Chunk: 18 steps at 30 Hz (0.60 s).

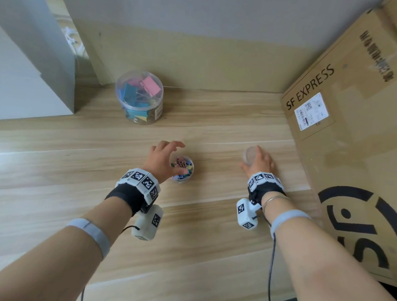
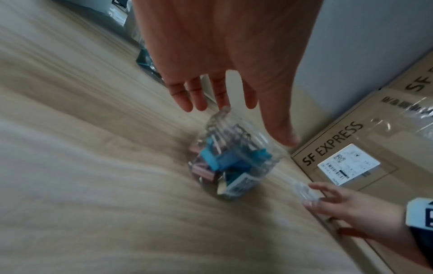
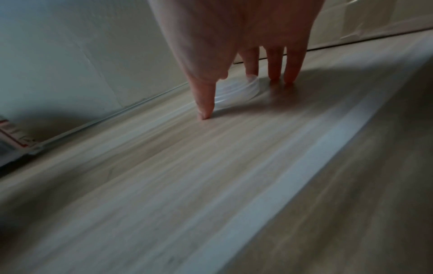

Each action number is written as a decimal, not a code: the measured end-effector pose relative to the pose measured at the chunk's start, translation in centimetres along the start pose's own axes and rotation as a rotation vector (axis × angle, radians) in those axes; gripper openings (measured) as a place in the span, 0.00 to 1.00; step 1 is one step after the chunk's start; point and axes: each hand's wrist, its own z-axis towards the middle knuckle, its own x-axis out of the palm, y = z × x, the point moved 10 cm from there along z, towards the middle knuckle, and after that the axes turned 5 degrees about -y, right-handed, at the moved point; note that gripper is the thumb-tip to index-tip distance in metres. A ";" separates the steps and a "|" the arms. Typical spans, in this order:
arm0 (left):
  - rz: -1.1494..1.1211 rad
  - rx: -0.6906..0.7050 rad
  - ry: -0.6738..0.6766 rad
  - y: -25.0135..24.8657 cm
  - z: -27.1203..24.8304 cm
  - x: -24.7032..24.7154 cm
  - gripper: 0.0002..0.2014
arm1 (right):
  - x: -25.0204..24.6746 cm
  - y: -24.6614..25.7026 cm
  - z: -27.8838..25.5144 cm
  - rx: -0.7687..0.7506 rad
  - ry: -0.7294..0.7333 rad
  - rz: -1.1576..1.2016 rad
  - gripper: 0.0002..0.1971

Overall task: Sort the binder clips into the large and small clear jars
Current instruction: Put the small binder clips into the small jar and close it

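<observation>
A small clear jar point(image 1: 184, 170) stands open mid-table, filled with small coloured binder clips point(image 2: 222, 163). My left hand point(image 1: 176, 157) hovers right over it with fingers spread and holds nothing; in the left wrist view the fingertips point(image 2: 199, 103) sit just above the rim. Farther back on the left stands the large clear jar point(image 1: 139, 98), holding large pink, blue and yellow clips. My right hand point(image 1: 251, 157) is low on the table to the right. There its thumb point(image 3: 206, 111) and index finger pinch a small translucent lid point(image 3: 236, 91).
A big SF EXPRESS cardboard box point(image 1: 347, 127) walls off the right side, close to my right hand. A grey panel point(image 1: 36, 54) stands at the back left, and a wall runs along the back. The wooden tabletop point(image 1: 99, 167) stretches toward me.
</observation>
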 end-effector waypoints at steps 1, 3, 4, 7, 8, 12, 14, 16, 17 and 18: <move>0.035 -0.015 0.059 0.6 -0.1 1.0 0.38 | 0.0 0.3 -0.1 -0.001 -0.002 -0.007 0.40; 0.061 -0.035 0.181 1.8 -0.3 3.1 0.46 | 0.0 1.3 -0.6 -0.037 0.006 -0.027 0.38; 0.055 -0.044 0.217 2.3 -0.3 3.8 0.48 | 0.1 2.2 -1.1 -0.081 0.025 -0.033 0.37; -0.007 -0.057 0.197 2.8 0.1 4.1 0.49 | 0.9 6.1 -3.8 -0.289 0.162 0.001 0.40; -0.039 -0.059 0.176 2.7 0.2 4.0 0.48 | 1.4 7.5 -5.1 -0.367 0.224 0.012 0.42; -0.065 -0.058 0.148 2.5 0.5 3.8 0.45 | 2.4 11.8 -9.3 -0.609 0.324 0.000 0.44; -0.066 -0.053 0.155 2.3 0.5 3.7 0.45 | 1.9 13.4 -10.3 -0.678 0.296 -0.015 0.42; -0.066 -0.054 0.159 2.2 0.5 3.6 0.44 | 1.4 15.0 -11.0 -0.736 0.267 -0.042 0.41; -0.062 -0.057 0.158 2.2 0.5 3.5 0.44 | 1.4 15.7 -11.3 -0.747 0.276 -0.033 0.41; -0.055 -0.063 0.156 2.2 0.4 3.5 0.44 | 1.6 16.3 -11.5 -0.750 0.296 -0.015 0.41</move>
